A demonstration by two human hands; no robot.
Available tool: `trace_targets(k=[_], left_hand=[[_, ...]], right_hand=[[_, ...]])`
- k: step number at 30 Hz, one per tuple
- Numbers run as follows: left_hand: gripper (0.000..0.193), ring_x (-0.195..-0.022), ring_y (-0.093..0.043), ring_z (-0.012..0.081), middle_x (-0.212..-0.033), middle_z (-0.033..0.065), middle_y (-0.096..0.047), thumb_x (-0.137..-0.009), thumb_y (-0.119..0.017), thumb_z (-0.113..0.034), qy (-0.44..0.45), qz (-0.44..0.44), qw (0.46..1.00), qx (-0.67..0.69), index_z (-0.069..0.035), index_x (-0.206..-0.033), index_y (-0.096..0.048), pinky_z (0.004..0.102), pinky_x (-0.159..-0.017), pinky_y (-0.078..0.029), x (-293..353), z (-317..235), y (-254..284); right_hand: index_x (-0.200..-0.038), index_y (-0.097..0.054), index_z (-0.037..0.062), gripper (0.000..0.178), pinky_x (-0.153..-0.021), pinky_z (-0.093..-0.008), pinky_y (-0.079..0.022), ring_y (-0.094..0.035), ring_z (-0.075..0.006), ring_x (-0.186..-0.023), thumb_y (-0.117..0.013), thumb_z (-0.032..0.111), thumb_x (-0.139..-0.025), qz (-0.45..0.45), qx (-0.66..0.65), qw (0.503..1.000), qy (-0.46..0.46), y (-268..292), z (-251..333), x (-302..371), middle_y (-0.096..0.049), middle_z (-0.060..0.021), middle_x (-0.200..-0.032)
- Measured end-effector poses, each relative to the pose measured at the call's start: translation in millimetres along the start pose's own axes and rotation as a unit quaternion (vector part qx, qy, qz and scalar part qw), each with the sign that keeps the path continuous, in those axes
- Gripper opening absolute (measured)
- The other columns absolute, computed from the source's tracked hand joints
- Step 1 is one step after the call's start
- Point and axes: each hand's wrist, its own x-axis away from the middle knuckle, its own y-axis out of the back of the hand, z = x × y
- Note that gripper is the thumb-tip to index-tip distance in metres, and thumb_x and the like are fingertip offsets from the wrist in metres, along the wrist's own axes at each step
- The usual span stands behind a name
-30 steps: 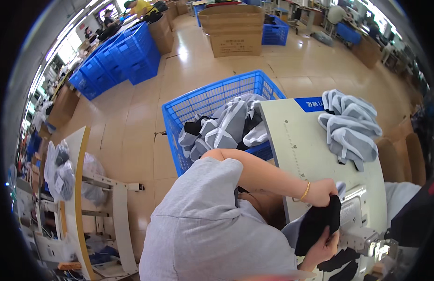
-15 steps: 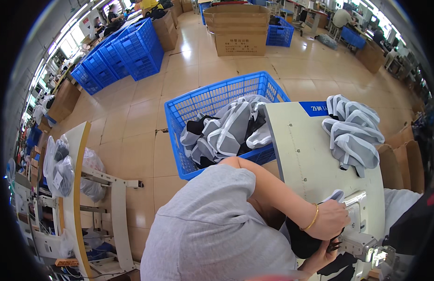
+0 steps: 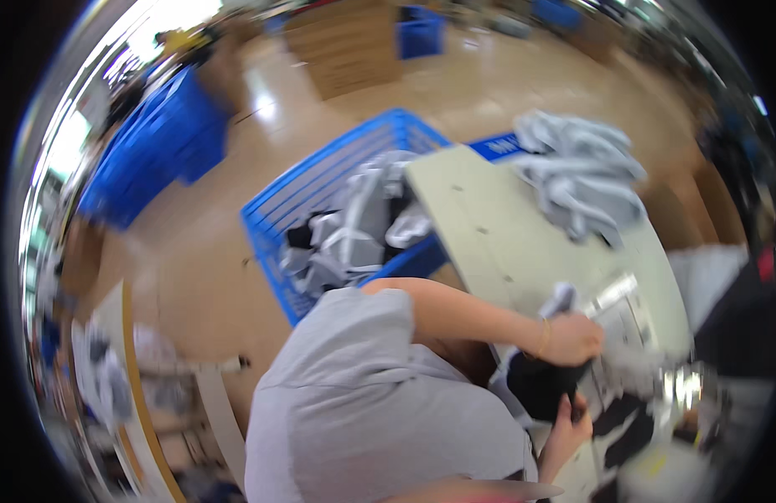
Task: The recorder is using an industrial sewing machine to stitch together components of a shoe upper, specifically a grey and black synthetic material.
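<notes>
My left hand (image 3: 574, 338), with a gold bracelet at the wrist, is closed on the upper part of a black fabric piece (image 3: 539, 390). A light grey end of cloth (image 3: 560, 299) sticks up beside its knuckles. Lower down, my right hand (image 3: 566, 433) pinches the right edge of the same black piece between thumb and fingers; a small dark thing at those fingertips is too blurred to name. Both hands are over the pale work table (image 3: 488, 226), left of a blurred sewing machine (image 3: 685, 390). Black fabric scraps (image 3: 629, 427) lie beside my right hand.
Grey pieces with white edging (image 3: 581, 176) are heaped at the table's far end. A blue crate (image 3: 275, 180) of similar pieces stands on the floor beside it. Stacked blue crates (image 3: 157, 142) and a cardboard box (image 3: 342, 50) are farther off. Another table (image 3: 124, 335) is at left.
The view has swung and blurred, so the table and crate sit farther left and higher. Both hands still hold the black fabric, now drawn back a little from the machine, with more of it showing.
</notes>
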Motion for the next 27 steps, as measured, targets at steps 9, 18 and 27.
trace_targets(k=[9, 18, 27], left_hand=[[0.016, -0.064, -0.052, 0.0102, -0.067, 0.0031, -0.059, -0.094, -0.059, -0.016, 0.067, -0.001, 0.997, 0.024, -0.001, -0.090, -0.066, 0.0290, -0.061, -0.044, -8, -14, 18], [0.022, -0.059, -0.038, 0.0093, -0.062, 0.0026, -0.044, -0.097, -0.057, -0.014, 0.059, 0.009, 0.997, 0.043, 0.000, -0.081, -0.055, 0.0272, -0.054, -0.035, -17, -42, 10], [0.022, -0.059, -0.035, 0.0075, -0.061, -0.0006, -0.042, -0.097, -0.057, -0.013, 0.063, 0.015, 0.995, 0.076, 0.000, -0.080, -0.055, 0.0260, -0.053, -0.032, -14, -43, 7]], right_hand=[[-0.098, -0.068, -0.0004, 0.015, -0.072, -0.0279, -0.049, -0.064, -0.0133, -0.080, -0.064, 0.012, -0.091, -0.013, -0.022, 0.999, -0.027, 38, -4, -2, -0.069, -0.0101, -0.084], [-0.113, -0.060, 0.0023, 0.029, -0.082, -0.0401, -0.051, -0.062, -0.0344, -0.097, -0.061, -0.001, -0.084, -0.278, 0.321, 0.900, 0.099, 162, -78, -59, -0.063, -0.0146, -0.110], [-0.094, -0.060, 0.0013, 0.013, -0.083, -0.0449, -0.050, -0.061, -0.0363, -0.097, -0.064, 0.004, -0.082, -0.140, 0.429, 0.892, 0.038, 185, -87, -108, -0.062, -0.0157, -0.100]])
